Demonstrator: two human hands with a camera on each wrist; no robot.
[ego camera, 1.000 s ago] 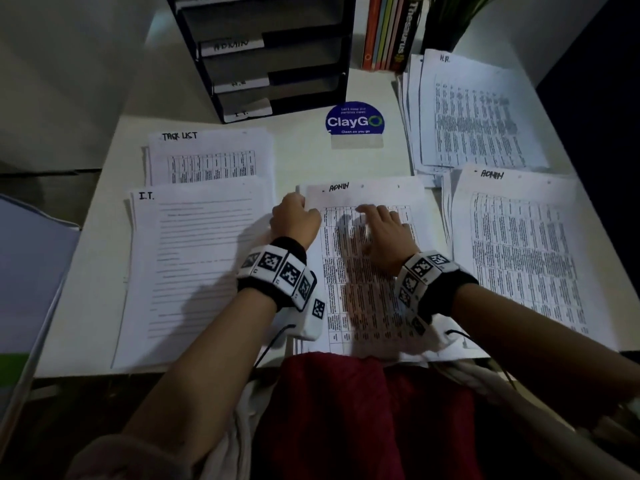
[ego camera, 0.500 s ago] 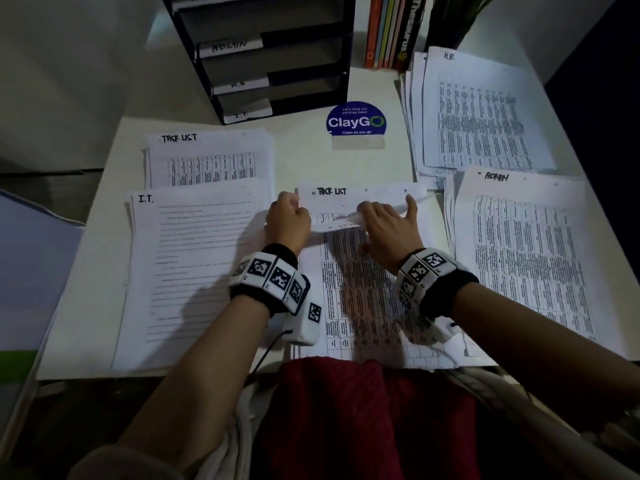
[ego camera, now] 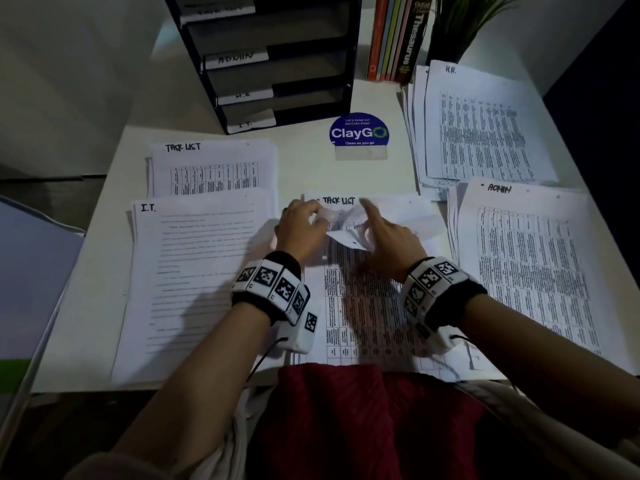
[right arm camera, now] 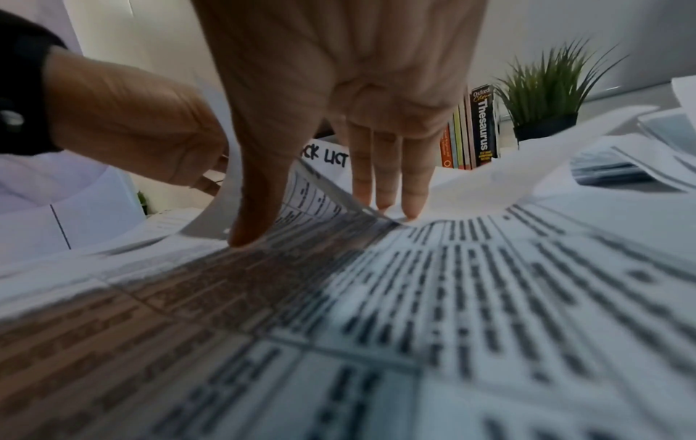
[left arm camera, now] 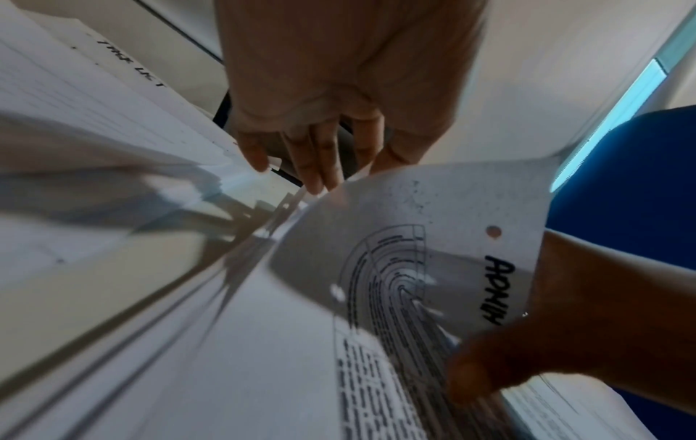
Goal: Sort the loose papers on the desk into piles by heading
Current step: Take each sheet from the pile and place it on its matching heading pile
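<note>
In the head view a loose stack (ego camera: 367, 306) lies in front of me at the desk's middle. Its top sheet, headed ADMIN (left arm camera: 433, 238), is curled back toward me. That uncovers a sheet headed TASK LIST (ego camera: 388, 202) beneath. My left hand (ego camera: 301, 223) pinches the curled sheet's left corner. My right hand (ego camera: 388, 233) rests on the fold with straight fingers (right arm camera: 384, 190) and thumb down. Sorted piles lie around: TASK LIST (ego camera: 211, 168), I.T. (ego camera: 194, 271), H.R. (ego camera: 481, 126), ADMIN (ego camera: 526, 258).
A black labelled tray rack (ego camera: 277, 64) stands at the back. Books (ego camera: 398, 36) and a plant (ego camera: 464, 22) are at the back right. A blue ClayGo sign (ego camera: 359, 133) sits mid-desk. A pale folder (ego camera: 31, 271) lies off the left edge.
The ADMIN sheet lay flat a second ago. Both hands have peeled its top edge back toward me, further than half a second ago, baring the TASK LIST heading.
</note>
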